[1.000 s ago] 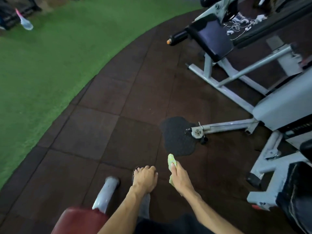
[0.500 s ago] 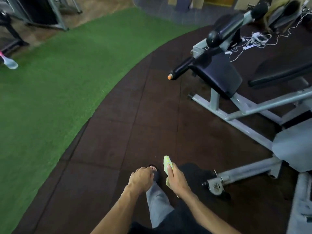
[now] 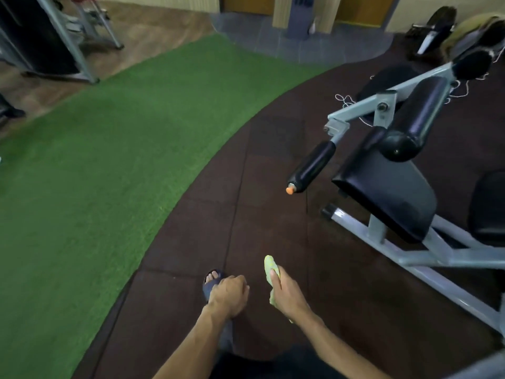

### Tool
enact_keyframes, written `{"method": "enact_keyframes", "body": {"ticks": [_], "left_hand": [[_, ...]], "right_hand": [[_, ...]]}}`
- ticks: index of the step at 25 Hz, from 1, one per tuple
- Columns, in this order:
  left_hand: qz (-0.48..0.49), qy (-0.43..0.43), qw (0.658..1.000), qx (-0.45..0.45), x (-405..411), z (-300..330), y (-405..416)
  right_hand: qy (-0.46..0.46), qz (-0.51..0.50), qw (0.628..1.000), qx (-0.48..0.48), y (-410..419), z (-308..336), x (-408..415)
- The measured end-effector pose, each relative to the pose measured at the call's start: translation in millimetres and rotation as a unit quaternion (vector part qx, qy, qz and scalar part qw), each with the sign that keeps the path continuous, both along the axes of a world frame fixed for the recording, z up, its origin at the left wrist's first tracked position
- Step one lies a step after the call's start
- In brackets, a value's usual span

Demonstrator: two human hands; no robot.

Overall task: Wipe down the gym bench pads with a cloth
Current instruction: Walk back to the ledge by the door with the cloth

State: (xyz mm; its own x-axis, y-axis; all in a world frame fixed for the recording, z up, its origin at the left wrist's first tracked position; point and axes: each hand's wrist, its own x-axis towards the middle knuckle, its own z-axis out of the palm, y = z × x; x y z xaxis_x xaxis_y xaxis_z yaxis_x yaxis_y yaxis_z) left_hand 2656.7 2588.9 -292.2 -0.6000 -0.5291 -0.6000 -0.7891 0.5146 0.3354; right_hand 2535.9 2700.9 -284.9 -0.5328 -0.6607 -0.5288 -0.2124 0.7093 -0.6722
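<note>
My right hand (image 3: 284, 292) is closed around a yellow-green cloth (image 3: 270, 266), whose end sticks out past my fingers. My left hand (image 3: 228, 294) hangs beside it in a loose fist with nothing in it. Both hands are low in the view, above the dark rubber floor. To the right and ahead stands a grey-framed gym machine with a black seat pad (image 3: 388, 195), a thick black roller pad (image 3: 418, 119) above it and a thinner black roller (image 3: 314, 165) with an orange end cap. The hands are well short of the pads.
Green turf (image 3: 109, 160) covers the floor to the left, dark rubber tiles (image 3: 273, 187) run ahead. My sandalled foot (image 3: 211, 280) shows below the left hand. The machine's grey base rails (image 3: 437, 272) stretch across the right. Another machine frame (image 3: 62, 42) stands far left, white cables (image 3: 347, 99) lie behind.
The view has swung up and forward along the rubber floor, so the black-padded machine is now larger and closer on the right. Both hands keep their pose, cloth still held.
</note>
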Motion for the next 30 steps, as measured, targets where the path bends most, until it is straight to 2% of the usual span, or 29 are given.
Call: {"method": "enact_keyframes", "body": {"ticks": [3, 6, 9, 14, 18, 24, 30], "left_hand": [[-0.036, 0.0, 0.999, 0.0, -72.8, -11.0, -123.3], [-0.077, -0.001, 0.997, -0.005, -148.7, 7.0, -236.4], [-0.111, -0.007, 0.994, -0.003, -218.9, 21.2, -326.6], [-0.14, -0.017, 0.99, 0.006, -372.1, 6.3, -459.3], [-0.141, -0.009, 0.99, -0.004, -506.8, -2.8, -553.2], [-0.143, -0.003, 0.99, -0.018, -701.7, 20.9, -676.3], [-0.171, 0.005, 0.985, -0.016, -917.5, -2.1, -827.9]], "right_hand": [[-0.004, -0.033, 0.999, 0.003, -109.5, -9.0, -62.2], [-0.017, -0.065, 0.998, -0.015, -208.5, 3.2, -125.8], [-0.026, -0.093, 0.995, -0.027, -292.7, 12.7, -188.8], [-0.013, -0.133, 0.991, -0.028, -429.1, -1.5, -337.7], [0.004, -0.094, 0.995, -0.029, -520.1, -11.2, -477.2], [0.053, -0.008, 0.998, -0.034, -647.1, -1.7, -672.7], [0.079, -0.024, 0.996, -0.038, -798.0, -26.7, -873.3]]}}
